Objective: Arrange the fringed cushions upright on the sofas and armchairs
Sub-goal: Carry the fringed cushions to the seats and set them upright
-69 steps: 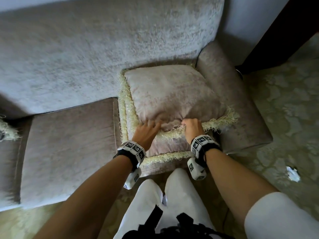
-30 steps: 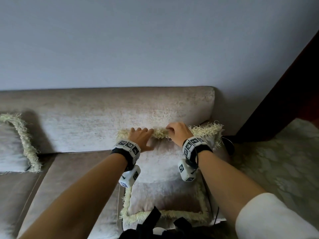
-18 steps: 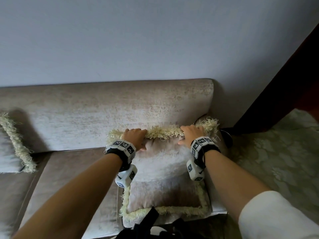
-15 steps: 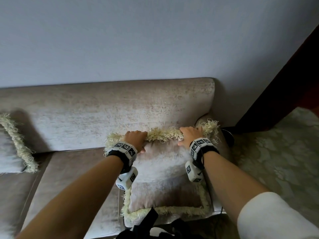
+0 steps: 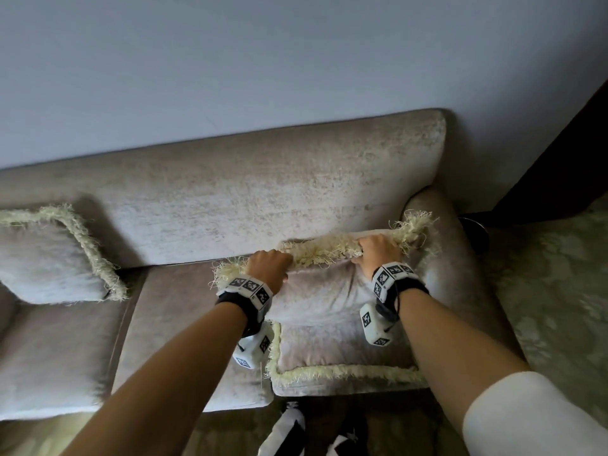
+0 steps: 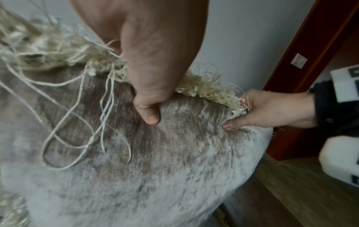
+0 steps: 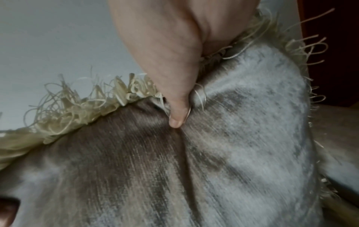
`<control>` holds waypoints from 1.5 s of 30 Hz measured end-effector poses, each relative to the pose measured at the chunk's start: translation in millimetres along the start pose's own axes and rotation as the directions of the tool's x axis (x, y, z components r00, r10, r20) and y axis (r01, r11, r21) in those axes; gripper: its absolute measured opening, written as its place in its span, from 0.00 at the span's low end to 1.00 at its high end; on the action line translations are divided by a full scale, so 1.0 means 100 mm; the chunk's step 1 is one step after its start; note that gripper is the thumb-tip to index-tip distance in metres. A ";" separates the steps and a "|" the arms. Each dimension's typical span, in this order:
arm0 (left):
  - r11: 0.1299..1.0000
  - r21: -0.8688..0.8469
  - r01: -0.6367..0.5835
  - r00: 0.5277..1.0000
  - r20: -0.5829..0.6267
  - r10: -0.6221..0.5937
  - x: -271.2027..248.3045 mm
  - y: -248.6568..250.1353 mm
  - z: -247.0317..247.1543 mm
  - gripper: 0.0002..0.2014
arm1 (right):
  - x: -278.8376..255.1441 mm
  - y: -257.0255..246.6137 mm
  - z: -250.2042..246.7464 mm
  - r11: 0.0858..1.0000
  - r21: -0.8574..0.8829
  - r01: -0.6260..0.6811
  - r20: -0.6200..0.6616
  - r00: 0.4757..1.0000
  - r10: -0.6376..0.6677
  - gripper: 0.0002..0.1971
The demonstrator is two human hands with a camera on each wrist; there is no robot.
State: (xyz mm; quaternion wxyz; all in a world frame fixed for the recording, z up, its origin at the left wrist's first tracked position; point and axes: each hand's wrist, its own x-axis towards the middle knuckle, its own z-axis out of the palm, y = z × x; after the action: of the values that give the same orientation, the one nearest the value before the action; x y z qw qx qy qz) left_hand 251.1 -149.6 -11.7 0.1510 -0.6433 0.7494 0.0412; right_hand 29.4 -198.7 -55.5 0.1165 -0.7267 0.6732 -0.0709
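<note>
Both hands gripped the top edge of a fringed cushion (image 5: 324, 291) that stood against the sofa (image 5: 263, 192) backrest at its right end, beside the armrest (image 5: 460, 258). The left hand (image 5: 268, 269) curled over the cream fringe (image 5: 324, 251) near the cushion's upper left corner; in the left wrist view its thumb (image 6: 148, 113) pressed into the velvet face just below the fringe. The right hand (image 5: 378, 253) closed round the fringe near the upper right corner, and the right wrist view showed its thumb (image 7: 177, 113) dug into the fabric, which puckered into a crease beneath it. The cushion leaned back rather than standing fully upright, its top edge lower on the left than on the right. A second cushion (image 5: 342, 350) lay flat on the seat just in front of it, its fringed front edge along the seat's front. A third cushion (image 5: 49, 264) leaned against the backrest well apart at the left end. A patterned carpet (image 5: 559, 291) covered the floor to the right, and a dark wooden door frame (image 5: 559, 159) rose beyond the armrest.
</note>
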 end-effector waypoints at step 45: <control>0.970 -0.145 0.197 0.942 -0.245 -0.228 -1.80 -4.47 0.63 0.04 | -0.60 -4.75 0.26 0.969 0.041 0.244 -0.133 0.962 -0.237 0.19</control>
State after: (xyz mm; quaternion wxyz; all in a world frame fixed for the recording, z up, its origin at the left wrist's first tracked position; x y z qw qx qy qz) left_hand 721.3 -37.4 38.3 0.0169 -0.7282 0.6850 -0.0156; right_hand 488.4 -106.0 48.2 0.0844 -0.7934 0.5838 -0.1500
